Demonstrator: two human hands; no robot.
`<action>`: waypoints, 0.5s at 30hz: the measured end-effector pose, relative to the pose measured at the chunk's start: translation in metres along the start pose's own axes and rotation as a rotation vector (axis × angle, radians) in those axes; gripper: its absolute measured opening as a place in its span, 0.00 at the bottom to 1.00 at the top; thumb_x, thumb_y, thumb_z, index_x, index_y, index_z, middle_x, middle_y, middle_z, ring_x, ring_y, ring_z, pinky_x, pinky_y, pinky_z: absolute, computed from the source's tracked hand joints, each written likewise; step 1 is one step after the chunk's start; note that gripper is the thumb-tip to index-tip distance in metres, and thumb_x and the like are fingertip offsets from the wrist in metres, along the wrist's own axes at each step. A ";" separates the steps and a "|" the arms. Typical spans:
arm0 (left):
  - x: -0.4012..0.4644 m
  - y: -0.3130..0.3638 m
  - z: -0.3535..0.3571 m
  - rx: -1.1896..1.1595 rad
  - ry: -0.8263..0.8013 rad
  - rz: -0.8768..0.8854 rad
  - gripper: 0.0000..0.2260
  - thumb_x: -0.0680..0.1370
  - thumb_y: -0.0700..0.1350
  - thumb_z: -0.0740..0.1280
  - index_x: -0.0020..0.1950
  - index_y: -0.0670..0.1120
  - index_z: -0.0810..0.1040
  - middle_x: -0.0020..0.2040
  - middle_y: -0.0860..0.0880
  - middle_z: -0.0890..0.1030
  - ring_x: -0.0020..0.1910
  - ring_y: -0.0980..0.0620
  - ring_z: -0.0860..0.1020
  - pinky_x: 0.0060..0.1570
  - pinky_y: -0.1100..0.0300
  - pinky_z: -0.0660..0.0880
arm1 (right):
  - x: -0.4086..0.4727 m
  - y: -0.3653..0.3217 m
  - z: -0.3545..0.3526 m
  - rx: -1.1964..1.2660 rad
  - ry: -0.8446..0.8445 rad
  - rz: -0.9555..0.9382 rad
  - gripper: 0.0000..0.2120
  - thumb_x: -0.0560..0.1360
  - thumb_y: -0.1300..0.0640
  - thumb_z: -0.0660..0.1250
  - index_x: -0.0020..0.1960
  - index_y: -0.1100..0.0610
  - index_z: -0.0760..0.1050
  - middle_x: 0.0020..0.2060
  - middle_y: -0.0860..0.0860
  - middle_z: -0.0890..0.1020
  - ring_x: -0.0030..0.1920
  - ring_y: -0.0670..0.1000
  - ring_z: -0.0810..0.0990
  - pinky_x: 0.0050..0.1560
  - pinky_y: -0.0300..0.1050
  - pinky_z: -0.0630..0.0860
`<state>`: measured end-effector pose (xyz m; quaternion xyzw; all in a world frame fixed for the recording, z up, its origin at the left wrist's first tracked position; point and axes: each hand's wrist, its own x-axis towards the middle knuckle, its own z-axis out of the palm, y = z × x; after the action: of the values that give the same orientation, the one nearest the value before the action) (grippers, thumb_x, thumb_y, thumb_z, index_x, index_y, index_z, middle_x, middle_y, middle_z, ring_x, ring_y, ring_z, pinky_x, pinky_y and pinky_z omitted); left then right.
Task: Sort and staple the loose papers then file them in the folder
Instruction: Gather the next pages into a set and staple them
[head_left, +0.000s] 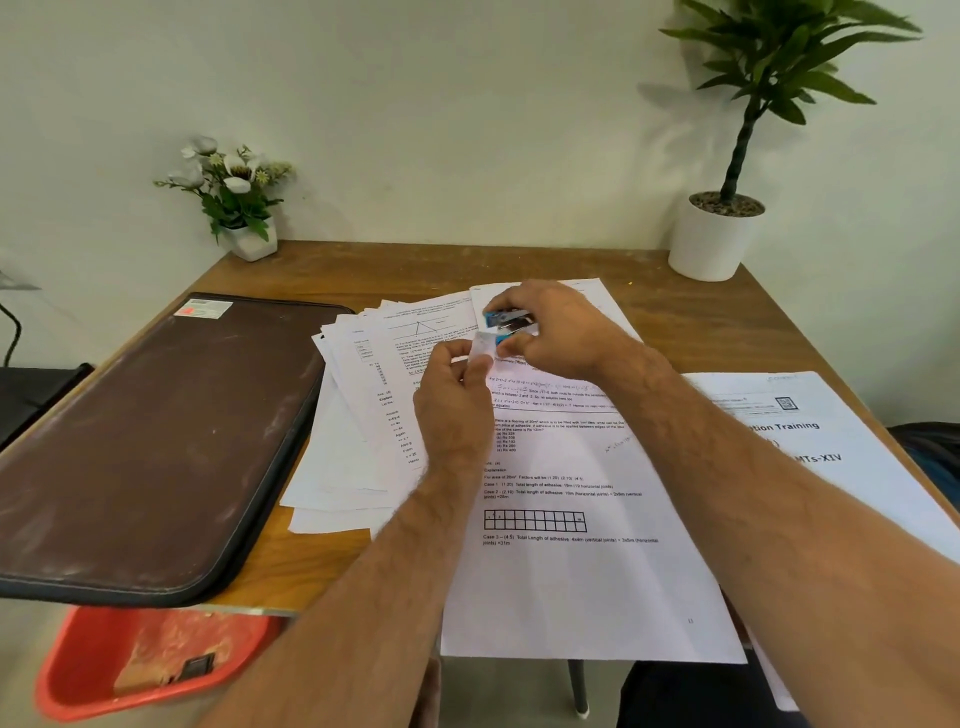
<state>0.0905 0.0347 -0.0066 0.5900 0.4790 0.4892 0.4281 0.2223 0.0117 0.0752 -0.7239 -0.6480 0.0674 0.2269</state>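
Note:
My right hand (558, 332) grips a small blue stapler (506, 322) above the top of a printed sheet (576, 519) that lies in the middle of the wooden table (701, 322). My left hand (452, 400) pinches the upper left corner of a paper (483, 347) right at the stapler's mouth. Several loose printed papers (363, 415) lie fanned out to the left under that sheet. A closed brown zip folder (156, 441) lies flat on the table's left side.
A bound booklet with "Training" on its cover (810, 436) lies at the right edge. A small white flower pot (244, 208) stands at the back left, a tall potted plant (722, 228) at the back right. A red bin (145, 654) sits below the front edge.

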 end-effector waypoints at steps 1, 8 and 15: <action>0.000 0.001 0.000 -0.001 -0.004 0.001 0.07 0.82 0.48 0.68 0.60 0.51 0.79 0.50 0.51 0.86 0.46 0.53 0.82 0.37 0.70 0.72 | -0.002 0.007 -0.001 0.040 0.053 0.042 0.21 0.72 0.54 0.75 0.64 0.47 0.78 0.59 0.47 0.79 0.60 0.50 0.76 0.64 0.55 0.73; 0.001 0.003 0.001 0.027 -0.001 0.085 0.13 0.83 0.50 0.66 0.67 0.48 0.79 0.59 0.51 0.84 0.55 0.54 0.82 0.51 0.64 0.80 | -0.018 0.058 -0.001 -0.005 0.131 0.343 0.22 0.80 0.63 0.64 0.73 0.54 0.72 0.64 0.55 0.74 0.61 0.56 0.75 0.61 0.46 0.71; 0.006 -0.005 0.001 0.066 0.028 0.098 0.11 0.83 0.52 0.64 0.58 0.49 0.82 0.45 0.54 0.83 0.43 0.58 0.79 0.40 0.70 0.73 | -0.022 0.095 0.004 -0.055 0.251 0.482 0.12 0.80 0.62 0.62 0.62 0.60 0.77 0.53 0.57 0.77 0.50 0.54 0.73 0.49 0.45 0.69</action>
<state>0.0912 0.0414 -0.0110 0.6194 0.4715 0.5017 0.3773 0.3036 -0.0140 0.0279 -0.8659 -0.4252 0.0116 0.2631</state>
